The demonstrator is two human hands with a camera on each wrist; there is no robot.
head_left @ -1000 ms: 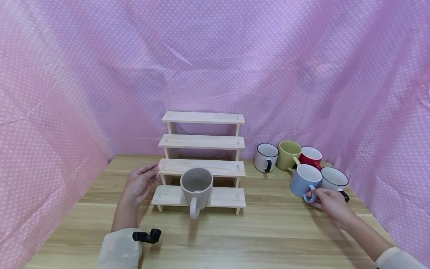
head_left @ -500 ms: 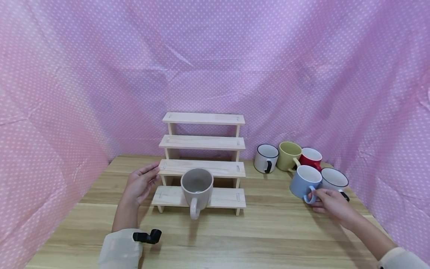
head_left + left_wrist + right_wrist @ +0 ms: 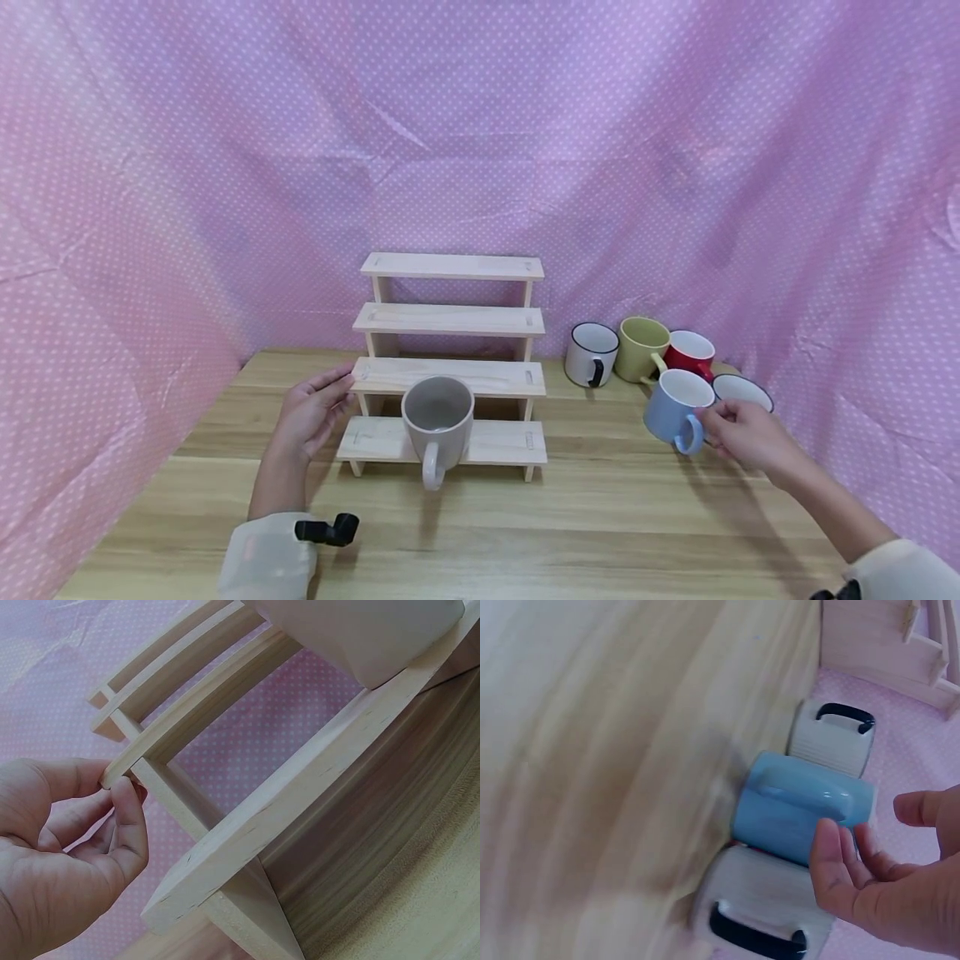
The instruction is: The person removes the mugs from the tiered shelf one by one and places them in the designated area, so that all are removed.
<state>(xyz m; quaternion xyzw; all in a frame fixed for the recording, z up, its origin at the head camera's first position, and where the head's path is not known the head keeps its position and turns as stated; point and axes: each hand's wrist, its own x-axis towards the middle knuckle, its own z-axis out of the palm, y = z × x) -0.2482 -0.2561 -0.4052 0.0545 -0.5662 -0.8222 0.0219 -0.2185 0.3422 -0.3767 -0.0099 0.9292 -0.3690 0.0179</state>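
My left hand pinches the left end of a board on the stepped wooden shelf, second step from the bottom; the left wrist view shows thumb and fingers meeting at the board's corner. A greyish-beige mug stands on the lowest step, handle towards me. At the right, my right hand is beside the rim and handle of a light blue mug. In the right wrist view its thumb and fingers are apart, near the blue mug's rim; whether they touch it I cannot tell.
Behind the blue mug stand a black-rimmed white mug, an olive-green mug and a red mug. Another black-rimmed white mug is partly hidden by my right hand. Pink dotted cloth hangs around the wooden table.
My right hand has let go of the blue mug's handle and risen slightly towards its rim. The blue mug has barely shifted. My left hand stays on the shelf.
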